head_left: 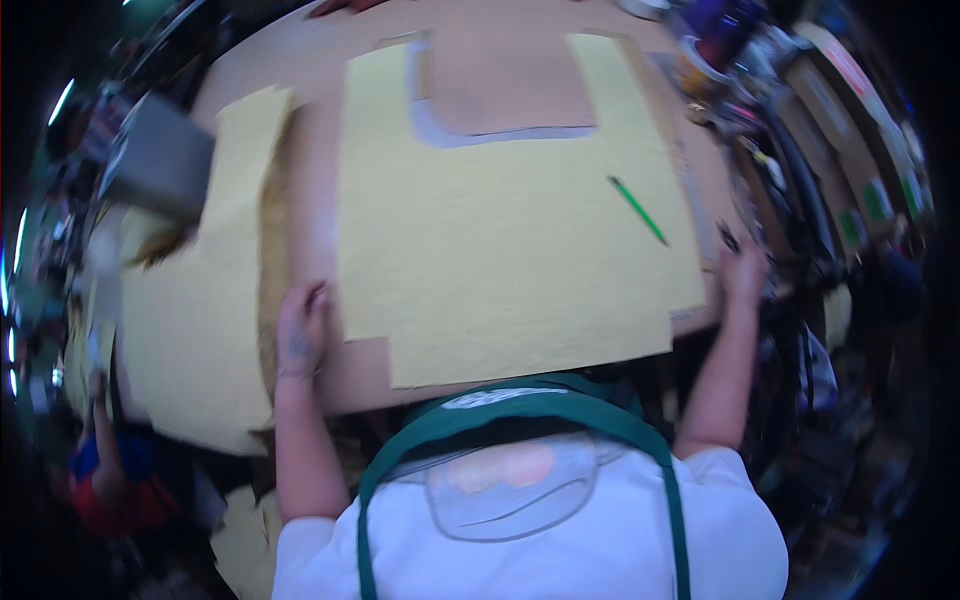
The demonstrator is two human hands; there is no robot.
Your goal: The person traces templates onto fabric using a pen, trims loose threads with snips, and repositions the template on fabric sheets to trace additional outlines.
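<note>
A large pale yellow sheet (500, 240) with a U-shaped cutout at its far side lies flat on the pinkish-brown table (490, 60). On its right part rests a green pencil (638, 211), apart from both hands. Left of the sheet, near the table's front, is my left hand (301, 328), its fingers curled in with no object showing in them. My right hand (742, 275) is closed at the table's right edge. A small dark tool (728, 237) sticks out of its fingers; blur hides its exact kind.
Another yellow sheet (200, 340) with a brown edge lies on the left, with a grey box (160, 155) at its far end. Cardboard boxes (830, 130) and clutter stand along the right. At lower left a co-worker's arm (103, 440) shows.
</note>
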